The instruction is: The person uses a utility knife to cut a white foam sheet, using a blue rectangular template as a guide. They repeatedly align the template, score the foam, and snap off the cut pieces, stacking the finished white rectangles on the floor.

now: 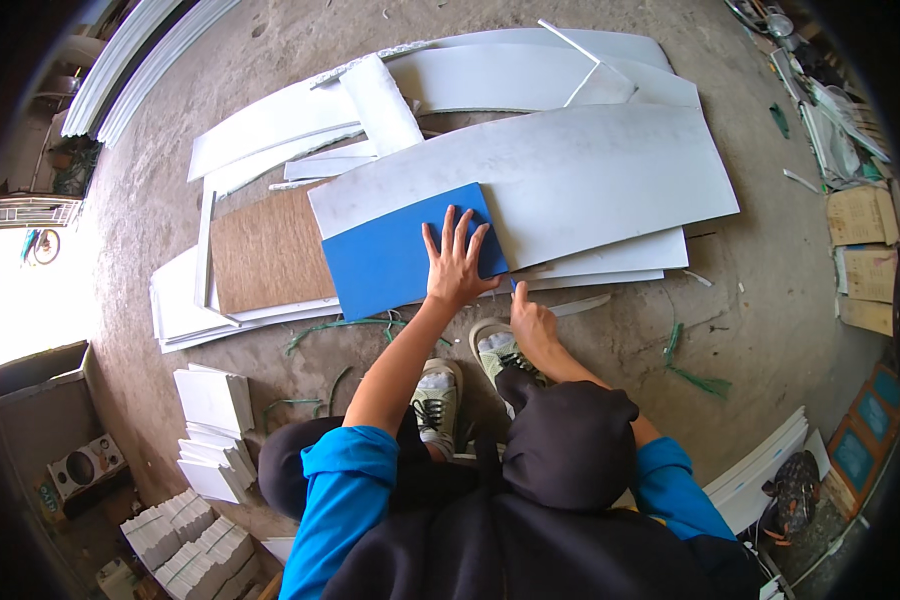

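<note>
My left hand [456, 262] lies flat with fingers spread on a blue rectangular board [380, 258], pressing near its right end. The board rests at a slant over a large white panel [580, 185] and a brown wooden board [268, 245]. At the blue board's lower right corner, my right hand [535, 322] is closed around a small thin tool [513, 284]. Only a bluish bit of it shows past the fingers, so its exact kind is hidden. The tool's end is close to the board's right edge and the white panel's near edge.
More white sheets [530, 75] and strips lie beyond on the concrete floor. Green twine [692, 375] is scattered about. Stacks of white pieces [210, 430] stand at the lower left, cardboard boxes [865, 260] at the right. My shoes [435, 405] are just short of the panels.
</note>
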The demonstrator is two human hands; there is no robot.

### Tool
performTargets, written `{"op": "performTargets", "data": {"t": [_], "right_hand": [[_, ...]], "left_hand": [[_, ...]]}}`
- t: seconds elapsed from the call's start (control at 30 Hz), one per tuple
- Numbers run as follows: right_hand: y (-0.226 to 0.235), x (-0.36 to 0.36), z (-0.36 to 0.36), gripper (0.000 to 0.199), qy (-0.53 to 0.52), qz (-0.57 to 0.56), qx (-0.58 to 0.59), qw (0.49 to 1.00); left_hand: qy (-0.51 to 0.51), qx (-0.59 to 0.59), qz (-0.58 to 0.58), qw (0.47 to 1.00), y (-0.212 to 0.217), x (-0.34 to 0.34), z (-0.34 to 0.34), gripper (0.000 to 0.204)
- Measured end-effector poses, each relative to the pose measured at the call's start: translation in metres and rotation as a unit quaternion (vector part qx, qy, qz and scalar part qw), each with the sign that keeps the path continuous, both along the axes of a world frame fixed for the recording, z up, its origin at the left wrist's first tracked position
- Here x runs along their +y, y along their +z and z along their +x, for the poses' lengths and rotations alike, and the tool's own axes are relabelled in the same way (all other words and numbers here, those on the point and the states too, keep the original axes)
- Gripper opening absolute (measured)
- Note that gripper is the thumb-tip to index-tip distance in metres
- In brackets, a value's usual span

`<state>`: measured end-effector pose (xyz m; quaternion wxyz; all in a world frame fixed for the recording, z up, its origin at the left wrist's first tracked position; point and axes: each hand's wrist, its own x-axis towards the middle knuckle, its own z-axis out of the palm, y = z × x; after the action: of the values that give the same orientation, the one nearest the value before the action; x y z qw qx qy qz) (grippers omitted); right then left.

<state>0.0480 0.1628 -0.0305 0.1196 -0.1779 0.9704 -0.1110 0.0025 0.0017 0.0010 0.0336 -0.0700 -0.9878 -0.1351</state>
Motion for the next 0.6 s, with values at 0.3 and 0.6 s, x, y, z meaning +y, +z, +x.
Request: {"op": "performTargets", "data": {"t": [0.3, 0.6], "right_hand": [[-0.002, -0.001, -0.002, 0.033, 0.003, 0.006, 0.009, 1.000], [-0.003, 0.009, -0.015, 0.026, 0.003, -0.018, 0.024, 1.000]], "left_hand": [[0.001, 0.009, -0.007, 1.000, -0.001, -0.002, 0.001, 0.090], [0.002, 0.026, -0.019, 0.999, -0.010, 0.003, -0.005, 0.089]]}}
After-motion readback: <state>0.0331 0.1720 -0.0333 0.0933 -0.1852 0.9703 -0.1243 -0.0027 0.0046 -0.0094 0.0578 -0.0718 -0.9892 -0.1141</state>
